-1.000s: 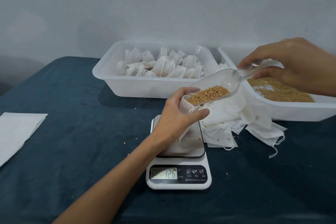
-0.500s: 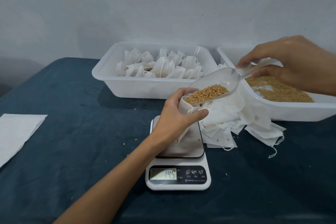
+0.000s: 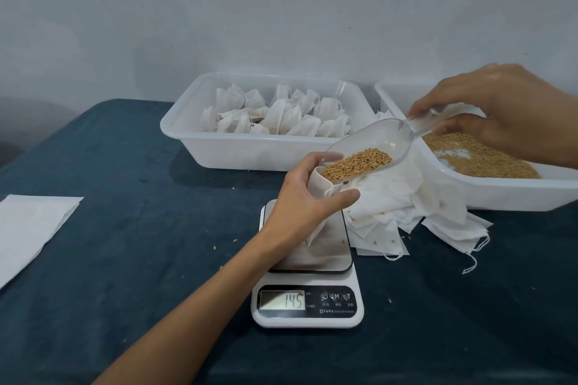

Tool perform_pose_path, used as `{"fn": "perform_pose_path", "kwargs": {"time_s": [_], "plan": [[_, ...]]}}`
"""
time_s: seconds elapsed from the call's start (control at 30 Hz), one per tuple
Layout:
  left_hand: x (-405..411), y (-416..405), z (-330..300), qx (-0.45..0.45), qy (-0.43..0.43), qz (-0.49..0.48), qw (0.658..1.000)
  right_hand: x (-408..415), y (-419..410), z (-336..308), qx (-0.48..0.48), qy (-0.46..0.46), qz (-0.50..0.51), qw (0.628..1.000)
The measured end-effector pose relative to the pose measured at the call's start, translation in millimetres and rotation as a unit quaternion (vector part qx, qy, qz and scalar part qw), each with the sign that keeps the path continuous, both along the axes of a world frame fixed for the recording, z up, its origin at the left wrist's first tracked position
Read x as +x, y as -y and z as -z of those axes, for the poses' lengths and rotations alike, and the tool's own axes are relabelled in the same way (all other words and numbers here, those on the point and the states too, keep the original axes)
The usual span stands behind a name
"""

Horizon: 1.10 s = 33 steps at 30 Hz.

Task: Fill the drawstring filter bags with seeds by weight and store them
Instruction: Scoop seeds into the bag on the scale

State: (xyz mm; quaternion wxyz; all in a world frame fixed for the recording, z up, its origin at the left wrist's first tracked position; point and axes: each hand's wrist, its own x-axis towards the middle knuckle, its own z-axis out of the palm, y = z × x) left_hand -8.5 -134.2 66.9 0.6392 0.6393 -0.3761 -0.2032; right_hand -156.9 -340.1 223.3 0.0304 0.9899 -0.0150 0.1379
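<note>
On the near left of the blue table (image 3: 131, 228) I have open cloth to move in, with only a white sheet (image 3: 29, 228) at the left edge; the right side is crowded. My left hand (image 3: 300, 200) curls around the open bag (image 3: 319, 187) standing on the scale (image 3: 308, 284), which reads 145, same as half a second ago and up from 126. My right hand (image 3: 500, 109) pinches the clear scoop (image 3: 372, 153) handle, tilting seeds (image 3: 356, 164) into the bag's mouth. Empty bags (image 3: 406, 206) lie right of the scale, filled bags (image 3: 275, 117) in the far tray (image 3: 250, 150), loose seed in the right tray (image 3: 500, 194).
</note>
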Motion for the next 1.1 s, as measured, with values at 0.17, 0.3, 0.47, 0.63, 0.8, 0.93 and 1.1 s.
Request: {"fn": "perform_pose_path", "kwargs": {"time_s": [0.17, 0.3, 0.47, 0.63, 0.8, 0.93, 1.1], "plan": [[1, 0, 0, -0.001, -0.001, 0.002, 1.0, 0, 2, 1, 0.001, 0.007, -0.004, 1.0], [0, 0, 0, -0.005, -0.001, 0.004, 1.0, 0, 3, 2, 0.013, 0.011, 0.001, 1.0], [1, 0, 1, -0.007, 0.002, 0.002, 1.0, -1, 7, 8, 0.05, 0.01, 0.015, 0.999], [2, 1, 1, -0.012, 0.002, 0.001, 1.0, -2, 10, 11, 0.06, 0.013, 0.014, 0.998], [2, 1, 2, -0.019, -0.01, 0.002, 1.0, -2, 13, 12, 0.071, 0.017, 0.011, 0.997], [2, 1, 2, -0.014, 0.0, 0.0, 1.0, -1, 13, 12, 0.064, 0.02, 0.005, 0.998], [2, 1, 3, -0.012, 0.007, 0.0, 1.0, 0, 10, 10, 0.033, 0.029, -0.004, 0.999]]}}
